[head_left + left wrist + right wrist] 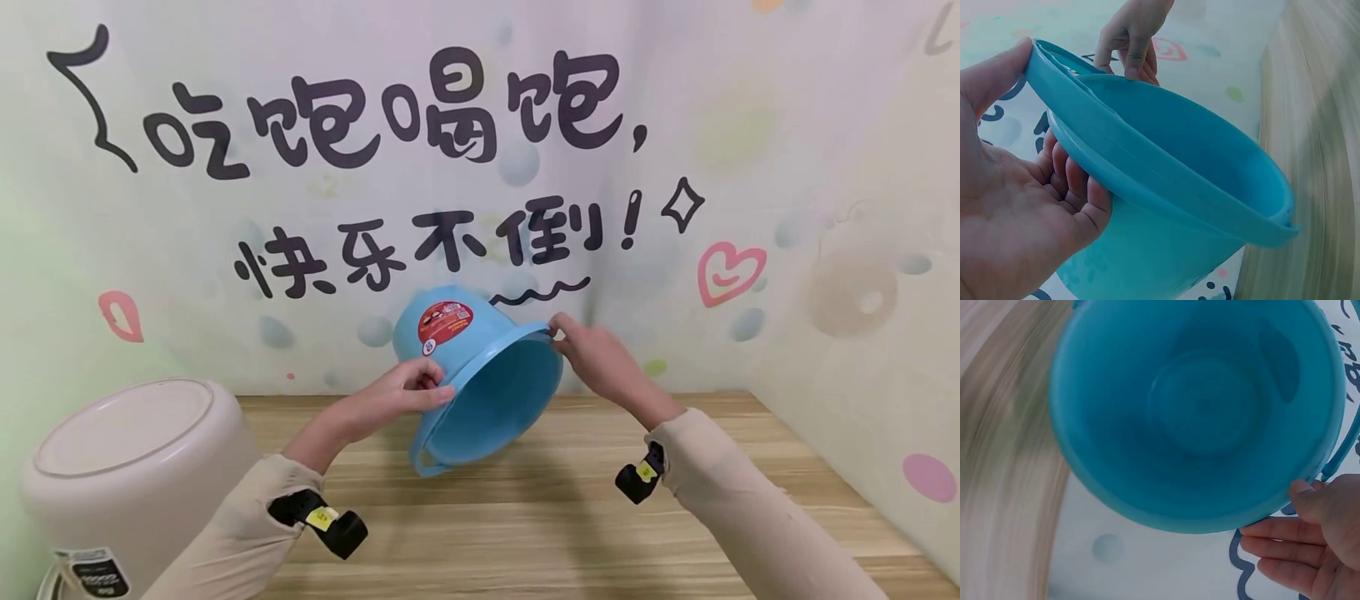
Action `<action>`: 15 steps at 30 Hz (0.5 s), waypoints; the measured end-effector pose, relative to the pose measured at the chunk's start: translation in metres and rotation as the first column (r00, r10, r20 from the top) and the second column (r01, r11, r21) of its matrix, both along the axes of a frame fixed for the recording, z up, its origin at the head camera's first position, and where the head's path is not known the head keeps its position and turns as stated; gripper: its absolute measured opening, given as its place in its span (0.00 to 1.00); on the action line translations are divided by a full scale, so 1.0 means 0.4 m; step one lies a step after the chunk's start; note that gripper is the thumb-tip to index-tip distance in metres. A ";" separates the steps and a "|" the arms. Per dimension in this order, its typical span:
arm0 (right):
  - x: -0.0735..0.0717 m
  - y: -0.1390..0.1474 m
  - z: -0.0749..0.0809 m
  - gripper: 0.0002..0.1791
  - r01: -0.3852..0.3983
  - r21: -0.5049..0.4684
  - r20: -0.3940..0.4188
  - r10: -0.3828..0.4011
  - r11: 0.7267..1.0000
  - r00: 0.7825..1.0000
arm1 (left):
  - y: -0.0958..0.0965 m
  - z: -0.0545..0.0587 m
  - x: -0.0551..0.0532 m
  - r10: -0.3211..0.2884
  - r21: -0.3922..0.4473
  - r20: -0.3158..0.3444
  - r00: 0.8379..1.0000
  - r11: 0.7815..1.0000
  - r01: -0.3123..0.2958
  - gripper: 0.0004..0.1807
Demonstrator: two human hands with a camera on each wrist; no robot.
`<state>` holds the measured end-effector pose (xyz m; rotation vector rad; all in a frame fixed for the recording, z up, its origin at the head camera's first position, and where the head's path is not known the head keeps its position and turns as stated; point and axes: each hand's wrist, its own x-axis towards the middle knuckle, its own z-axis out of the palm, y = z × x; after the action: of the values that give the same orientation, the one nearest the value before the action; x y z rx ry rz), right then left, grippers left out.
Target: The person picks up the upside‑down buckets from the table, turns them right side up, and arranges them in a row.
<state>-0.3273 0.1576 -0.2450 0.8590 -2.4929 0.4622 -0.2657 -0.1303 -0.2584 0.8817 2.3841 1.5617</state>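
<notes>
A light blue plastic bucket (495, 400) is held up over the table, tipped on its side with its mouth facing down and to the right. A red oval sticker (446, 322) shows on its outer wall. My left hand (397, 392) grips the near side of the rim; in the left wrist view its thumb lies on the bucket's handle (1166, 178), which is folded along the rim, and its fingers curl below. On the far side, my right hand (600, 358) pinches the rim between thumb and fingers. The right wrist view looks into the bucket's inside (1204, 419), where nothing lies.
A large off-white rounded container (150, 467) with a label near its base stands at the left. Under the bucket is a wood-grain tabletop (600, 517). A printed wall cloth (750, 167) with black characters hangs behind the table.
</notes>
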 end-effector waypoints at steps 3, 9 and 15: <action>0.003 -0.003 0.012 0.07 -0.002 0.025 0.002 0.002 1.000 1.000 | -0.002 -0.001 0.003 -0.004 0.027 0.028 1.000 1.000 0.003 0.18; 0.005 -0.008 0.034 0.08 0.011 0.056 0.043 -0.013 0.998 0.999 | -0.004 -0.006 0.010 -0.015 0.074 0.064 0.998 0.997 0.010 0.17; 0.006 -0.012 0.055 0.08 0.030 0.084 0.073 -0.037 0.996 0.997 | -0.002 -0.017 0.007 -0.069 0.177 0.105 0.992 0.983 0.050 0.18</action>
<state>-0.3248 0.1528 -0.2230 0.8445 -2.6072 0.3887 -0.2629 -0.1310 -0.2654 0.8646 2.1516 1.7675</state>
